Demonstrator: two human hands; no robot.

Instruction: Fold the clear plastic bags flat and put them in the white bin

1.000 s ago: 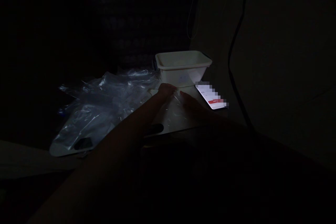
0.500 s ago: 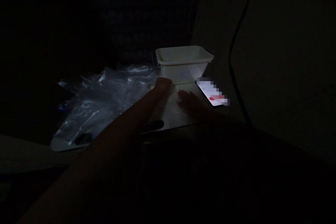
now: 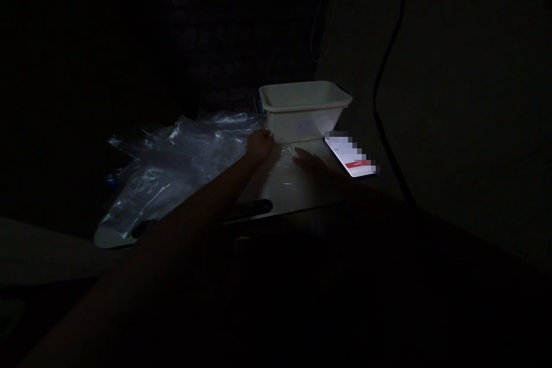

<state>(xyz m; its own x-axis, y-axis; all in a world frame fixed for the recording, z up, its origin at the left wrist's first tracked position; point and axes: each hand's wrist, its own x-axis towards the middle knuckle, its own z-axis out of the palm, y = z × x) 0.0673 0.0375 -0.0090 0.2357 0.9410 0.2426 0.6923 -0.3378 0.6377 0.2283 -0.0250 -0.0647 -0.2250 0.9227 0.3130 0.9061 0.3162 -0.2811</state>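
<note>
The scene is very dark. A clear plastic bag [image 3: 287,175] lies flat on a white board [image 3: 321,198], its creases catching the light. My left hand [image 3: 259,145] is closed at the bag's far left side, its fingers partly hidden. My right hand [image 3: 309,164] has its fingers stretched out over the bag's right side, mostly in shadow. To the left of my left hand spreads a loose pile of clear plastic bags [image 3: 172,152].
A white plastic tub [image 3: 297,121] stands behind my hands. Right of it lies a phone [image 3: 351,158] with a lit screen. A dark cable [image 3: 382,121] hangs along the right wall. Dark slots [image 3: 254,207] mark the board's near edge.
My left hand has shifted slightly left and turned. The right hand's fingers, spread flat before, now show more from the side. The view has moved slightly.
</note>
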